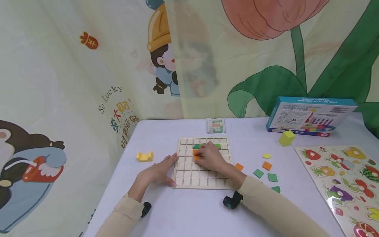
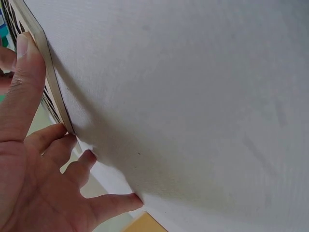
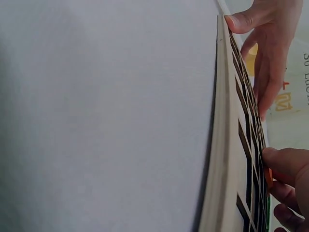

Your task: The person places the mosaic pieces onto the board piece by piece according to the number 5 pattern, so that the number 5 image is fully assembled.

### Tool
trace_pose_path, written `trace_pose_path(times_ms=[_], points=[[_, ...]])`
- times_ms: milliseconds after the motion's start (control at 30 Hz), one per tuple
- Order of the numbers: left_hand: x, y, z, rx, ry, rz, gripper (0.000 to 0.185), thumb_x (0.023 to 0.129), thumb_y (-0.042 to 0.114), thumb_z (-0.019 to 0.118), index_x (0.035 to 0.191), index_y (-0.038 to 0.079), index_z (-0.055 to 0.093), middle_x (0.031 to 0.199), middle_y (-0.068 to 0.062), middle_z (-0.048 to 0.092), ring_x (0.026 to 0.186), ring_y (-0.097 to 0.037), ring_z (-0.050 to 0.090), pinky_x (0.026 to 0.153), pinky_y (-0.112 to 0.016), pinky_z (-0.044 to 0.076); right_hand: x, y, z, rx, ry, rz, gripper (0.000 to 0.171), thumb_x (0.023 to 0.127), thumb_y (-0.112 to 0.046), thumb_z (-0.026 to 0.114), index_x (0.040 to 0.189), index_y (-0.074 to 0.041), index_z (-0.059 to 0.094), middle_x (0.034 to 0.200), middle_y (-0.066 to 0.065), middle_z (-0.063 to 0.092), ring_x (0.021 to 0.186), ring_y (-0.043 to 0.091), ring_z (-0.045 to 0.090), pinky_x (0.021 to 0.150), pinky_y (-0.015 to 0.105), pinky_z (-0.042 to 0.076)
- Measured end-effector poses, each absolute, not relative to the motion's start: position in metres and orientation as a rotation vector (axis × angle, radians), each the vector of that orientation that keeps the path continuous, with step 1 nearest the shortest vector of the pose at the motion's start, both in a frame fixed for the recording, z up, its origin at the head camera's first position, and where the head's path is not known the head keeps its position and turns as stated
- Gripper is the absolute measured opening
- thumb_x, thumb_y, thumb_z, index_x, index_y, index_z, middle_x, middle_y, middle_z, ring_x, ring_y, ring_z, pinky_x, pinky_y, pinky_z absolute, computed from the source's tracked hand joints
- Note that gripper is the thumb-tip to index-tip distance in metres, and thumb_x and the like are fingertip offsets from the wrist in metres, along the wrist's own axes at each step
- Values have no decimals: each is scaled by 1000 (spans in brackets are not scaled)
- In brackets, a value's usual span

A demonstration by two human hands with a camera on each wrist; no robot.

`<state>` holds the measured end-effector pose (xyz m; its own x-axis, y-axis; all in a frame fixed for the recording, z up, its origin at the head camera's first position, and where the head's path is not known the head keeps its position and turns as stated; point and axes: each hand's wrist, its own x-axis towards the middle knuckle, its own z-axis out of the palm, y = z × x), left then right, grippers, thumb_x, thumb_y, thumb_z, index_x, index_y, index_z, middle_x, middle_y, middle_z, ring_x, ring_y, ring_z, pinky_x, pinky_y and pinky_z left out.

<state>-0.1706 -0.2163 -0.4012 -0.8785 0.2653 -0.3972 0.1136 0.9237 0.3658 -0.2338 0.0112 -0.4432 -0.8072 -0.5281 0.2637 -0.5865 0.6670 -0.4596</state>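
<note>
1. The right hand [image 1: 211,155] covers part of the grid board [image 1: 203,179]; under its fingers only edges of orange tiles [image 1: 196,154] and green tiles [image 1: 196,146] show, so how many cells are filled is unclear.
2. In the right wrist view the board [image 3: 223,145] is seen edge-on, with a sliver of orange beside the fingertips [image 3: 285,162].
3. The left wrist view shows mostly bare table [image 2: 193,96] and the board's edge [image 2: 48,72]; the palm is cut off by the frame.
4. Right hand: fingers bent down onto an orange tile in the board's upper middle; whether it pinches or only presses cannot be told.
5. Left hand [image 1: 158,171]: flat and spread on the table, fingers straight, thumb at the board's near left corner, holding nothing.
6. The board lies flat mid-table; loose tiles [image 1: 266,165] lie to its right, a pattern card [image 1: 215,125] beyond it.
</note>
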Motion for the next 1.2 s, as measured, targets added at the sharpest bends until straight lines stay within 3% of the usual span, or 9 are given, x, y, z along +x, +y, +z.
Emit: trace_pose_path(times_ms=[667,967,1200], points=[[-170,-212,-406,273,2623,469,106,71,31,84,155,15,22,164,-2,14,151,-29,16,114,-56,31,-228,19,-442,890,-2786,674,23,80,-31,79,98,-16,78,97,1,67,86,18,49,73,31,41],[-170,-211,-406,277,2634,462,107,70,31,84,155,15,22,164,0,14,151,-28,16,114,-56,31,-233,98,-429,868,-2948,936,26,84,-25,75,108,-15,75,105,0,67,98,18,47,81,33,39],[-167,-213,-401,253,2640,490,106,70,29,85,155,14,24,164,1,14,151,-28,15,116,-54,29,-230,160,-430,815,-3078,894,30,84,-28,75,111,-17,73,107,0,67,99,18,47,77,29,44]])
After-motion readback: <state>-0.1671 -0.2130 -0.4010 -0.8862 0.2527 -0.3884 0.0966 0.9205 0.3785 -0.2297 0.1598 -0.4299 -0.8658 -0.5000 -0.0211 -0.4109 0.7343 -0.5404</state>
